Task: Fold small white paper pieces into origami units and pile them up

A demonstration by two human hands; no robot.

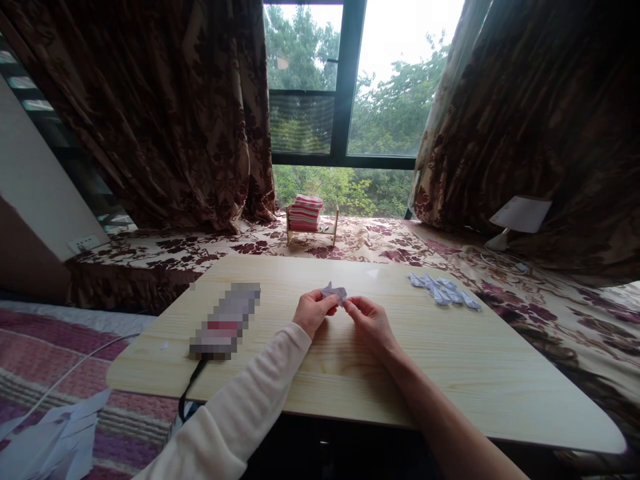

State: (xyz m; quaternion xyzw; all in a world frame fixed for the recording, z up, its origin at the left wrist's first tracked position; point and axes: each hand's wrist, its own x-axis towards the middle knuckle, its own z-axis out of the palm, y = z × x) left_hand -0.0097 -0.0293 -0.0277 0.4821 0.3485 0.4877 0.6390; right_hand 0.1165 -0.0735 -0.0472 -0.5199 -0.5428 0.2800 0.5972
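Note:
Over the middle of the light wooden table, a small piece of folded white paper is held between my two hands. My left hand, in a cream sleeve, pinches it from the left with thumb and fingers. From the right, the fingertips of my right hand pinch its lower right edge. The paper has a pointed corner sticking up on its left side; the fingers hide part of it. Several folded white paper pieces lie grouped on the table to the right.
A blurred-out flat object with a black strap lies on the table's left. Loose paper sheets rest on the bed at lower left. Behind stand a small rack of striped cloths and a lamp on the sill.

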